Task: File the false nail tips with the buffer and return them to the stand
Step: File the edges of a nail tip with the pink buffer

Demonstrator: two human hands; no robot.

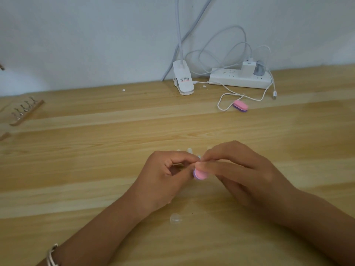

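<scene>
Both hands are held together over the middle of the wooden table [96, 169], toward six o'clock in the view. The right hand [244, 169] is pinched narrowly on a pink buffer [199, 174], of which only one rounded end is seen below the thumb. The left hand [165, 175] is curled with thumb and forefinger closed together just beside the buffer; a nail tip is presumably gripped there, but it is hidden and cannot be made out.

A clear nail tip [175, 218] is seen lying at six o'clock of the hands, between the forearms. More pale tips [189, 150] are partly hidden behind the knuckles at twelve o'clock, and their number cannot be told.

The stand [26, 112] is placed well apart at ten o'clock, close to the left frame edge, with a row of small metal clips upright on it; whether any tips are held there is too blurred to tell. A second wooden piece is cut off by the left edge below it.

A second buffer [240, 105] is lying at one o'clock, touching a loop of white cable [223, 104]. Behind it, along the wall edge, a lamp clamp [183, 80] and a power strip [239, 79] are set.

Bare tabletop is left open between the hands and the stand, and to three o'clock. A bracelet [51, 256] is cut off at the bottom edge.
</scene>
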